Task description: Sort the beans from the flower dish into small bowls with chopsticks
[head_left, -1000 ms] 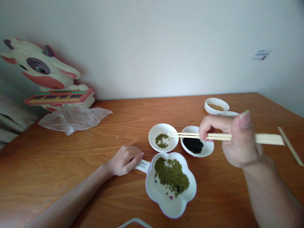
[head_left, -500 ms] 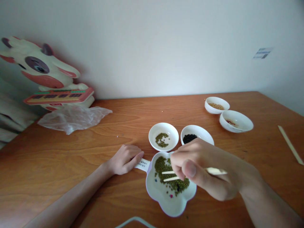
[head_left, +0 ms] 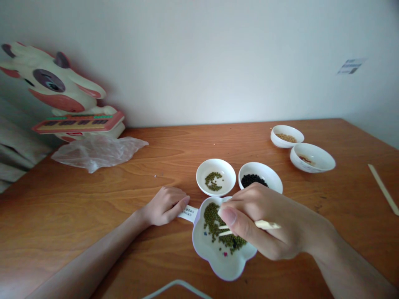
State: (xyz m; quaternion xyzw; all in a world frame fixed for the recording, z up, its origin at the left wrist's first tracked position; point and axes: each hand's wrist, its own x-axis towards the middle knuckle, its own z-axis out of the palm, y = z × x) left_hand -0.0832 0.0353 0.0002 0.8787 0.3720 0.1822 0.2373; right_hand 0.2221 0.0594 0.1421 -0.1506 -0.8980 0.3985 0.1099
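Observation:
My right hand [head_left: 258,220] is closed around a pair of wooden chopsticks [head_left: 267,224], their tips over the green mung beans [head_left: 212,218] in a flower-shaped dish [head_left: 226,270]. The dish is white with a purple rim. My left hand [head_left: 168,206] rests on the table, its fingers curled over the end of the dish's labelled handle [head_left: 189,213]. Just behind the dish stands a white bowl [head_left: 199,182] with some mung beans. Beside it a second white bowl [head_left: 274,179] holds black beans [head_left: 253,180], partly hidden by my right hand.
Two more white bowls stand back right, one with tan grains [head_left: 286,138], the other [head_left: 324,162] with brownish bits. A wooden stick [head_left: 383,189] lies at the far right. At left are a cow toy keyboard [head_left: 77,120] and a clear plastic bag [head_left: 99,153]. A white cord [head_left: 177,283] crosses the front.
My right hand has shifted slightly left with the chopsticks, and less of their tips shows. The view has moved a little. My left hand stays on the handle.

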